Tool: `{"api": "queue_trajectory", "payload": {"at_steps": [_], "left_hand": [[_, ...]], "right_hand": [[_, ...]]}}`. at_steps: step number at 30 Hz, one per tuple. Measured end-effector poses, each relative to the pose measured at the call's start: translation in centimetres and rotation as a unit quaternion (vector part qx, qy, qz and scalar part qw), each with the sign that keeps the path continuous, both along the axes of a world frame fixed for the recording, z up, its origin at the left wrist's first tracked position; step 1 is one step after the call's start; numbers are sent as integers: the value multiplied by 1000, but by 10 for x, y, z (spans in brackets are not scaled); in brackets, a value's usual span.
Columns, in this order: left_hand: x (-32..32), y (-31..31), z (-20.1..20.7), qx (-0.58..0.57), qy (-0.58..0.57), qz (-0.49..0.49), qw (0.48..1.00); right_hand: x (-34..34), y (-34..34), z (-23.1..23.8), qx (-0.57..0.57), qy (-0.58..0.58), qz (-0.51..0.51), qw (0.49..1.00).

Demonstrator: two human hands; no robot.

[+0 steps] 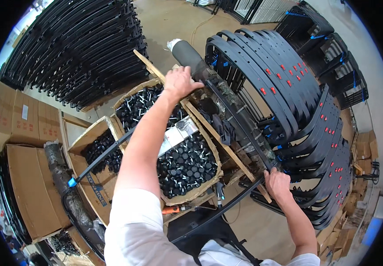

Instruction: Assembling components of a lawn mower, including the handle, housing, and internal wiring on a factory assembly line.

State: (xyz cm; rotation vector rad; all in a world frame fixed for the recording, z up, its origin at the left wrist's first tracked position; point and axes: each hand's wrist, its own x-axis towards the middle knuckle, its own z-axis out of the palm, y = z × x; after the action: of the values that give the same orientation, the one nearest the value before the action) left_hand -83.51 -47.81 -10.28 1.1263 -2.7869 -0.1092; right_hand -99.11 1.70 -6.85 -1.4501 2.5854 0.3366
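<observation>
Right hand [278, 182] closed on near corner of black tube frame [244, 133]. Bar runs from that grip, past black-headed bolts [187, 164], to left hand [180, 83] at far corner; left closure hidden, can't tell. Curved black frames [280, 95] stacked rightward.

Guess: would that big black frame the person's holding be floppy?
The black frame is probably stiff: its long sides show no sag. It may swing awkwardly, since its blue tip reaches far from the right hand.
</observation>
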Motion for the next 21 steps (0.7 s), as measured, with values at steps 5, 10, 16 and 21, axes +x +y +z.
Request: {"api": "queue_trajectory", "payload": {"at_steps": [5, 10, 16, 21], "left_hand": [[22, -24, 3, 94, 23, 51, 994], [-32, -12, 3, 31, -70, -100, 992], [-29, -28, -4, 31, -90, -198, 975], [-2, 27, -26, -70, 152, -169, 971]], "right_hand": [[6, -12, -7, -11, 9, 18, 1000], [3, -9, 16, -23, -22, 29, 999], [4, -12, 6, -14, -48, -20, 999], [4, -15, 26, 21, -61, -23, 998]]}}
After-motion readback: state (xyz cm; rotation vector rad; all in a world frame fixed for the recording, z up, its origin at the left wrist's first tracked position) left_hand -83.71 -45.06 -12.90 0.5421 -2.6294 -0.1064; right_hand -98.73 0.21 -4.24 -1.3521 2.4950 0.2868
